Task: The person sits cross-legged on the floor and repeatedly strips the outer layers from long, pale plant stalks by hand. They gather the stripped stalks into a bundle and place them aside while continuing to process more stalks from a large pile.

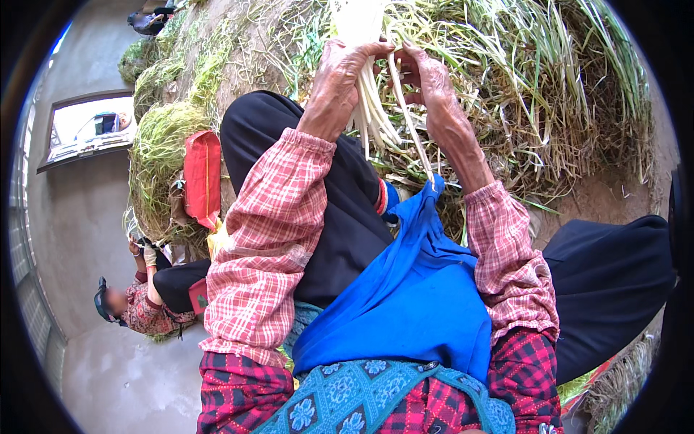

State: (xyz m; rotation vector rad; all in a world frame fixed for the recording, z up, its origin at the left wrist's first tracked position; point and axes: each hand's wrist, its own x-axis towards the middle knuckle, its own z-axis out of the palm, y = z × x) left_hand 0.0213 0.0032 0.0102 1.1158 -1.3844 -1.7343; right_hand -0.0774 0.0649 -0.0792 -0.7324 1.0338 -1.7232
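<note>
A bunch of pale, slender plant stalks (373, 106) hangs from my left hand (337, 76), which grips it between thumb and fingers. Its upper part is washed out by glare. Close beside it, my right hand (434, 81) pinches one separate stalk (405, 111) near its top, where the fingertips of both hands almost meet. The thin lower end of that stalk reaches down to the blue apron cloth (401, 304) over my lap. Behind my hands lies a large heap of green and straw-coloured stalks (520, 97).
My bent knees in black trousers (260, 135) flank the apron. To the left are a red packet (203, 179) and another grass-like heap (162, 163). A seated person (146, 304) handles stalks there, and another person (149, 23) is farther off by the wall (87, 206).
</note>
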